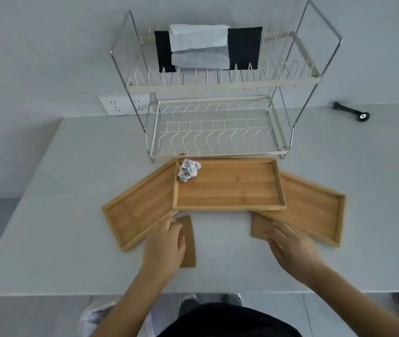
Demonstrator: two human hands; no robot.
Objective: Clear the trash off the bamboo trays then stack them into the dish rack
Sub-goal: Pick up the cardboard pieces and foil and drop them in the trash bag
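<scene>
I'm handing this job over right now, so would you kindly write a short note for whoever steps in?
Left hand: open, resting on a small bamboo board. Right hand: open, over another small board.
Three bamboo trays lie before the dish rack: middle tray on top, overlapping the left tray and right tray.
Crumpled paper sits in the middle tray's far left corner.
Done: nothing visible.
Left: remove paper, stack trays into rack.
</scene>
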